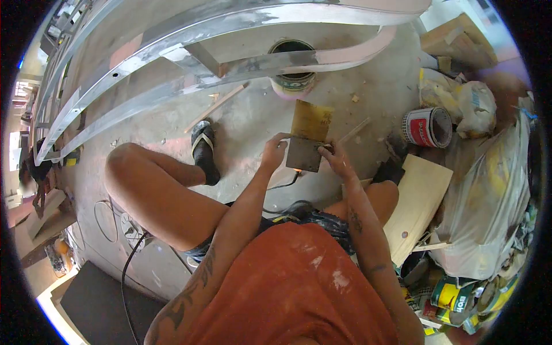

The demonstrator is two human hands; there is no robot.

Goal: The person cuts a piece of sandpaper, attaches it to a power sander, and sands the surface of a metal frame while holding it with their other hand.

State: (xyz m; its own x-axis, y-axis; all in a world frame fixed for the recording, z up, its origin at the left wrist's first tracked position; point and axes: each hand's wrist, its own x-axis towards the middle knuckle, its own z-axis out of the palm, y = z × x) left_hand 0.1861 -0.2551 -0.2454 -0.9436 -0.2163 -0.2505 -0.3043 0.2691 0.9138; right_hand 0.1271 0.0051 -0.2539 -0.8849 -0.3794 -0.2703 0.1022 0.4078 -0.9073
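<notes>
Between my two hands is a sheet of sandpaper (311, 122), its yellowish printed back showing on the upper part and a dark grey face on the lower part. My left hand (275, 151) pinches the sheet's left edge around the middle. On the opposite edge, my right hand (337, 158) grips it with the thumb lying over the dark face. The sheet is above the floor in front of my lap. Beyond it, a long curved metal frame (241, 67) with grey and pinkish patches of filler crosses the view.
An open can (292, 85) stands beneath the frame. To the right are a tilted tin with a red label (426, 127), a wooden board (415, 201), a large plastic bag (483, 201) and several cans. A wood strip (217, 108) lies on the floor; a black cable (125, 282) runs at left.
</notes>
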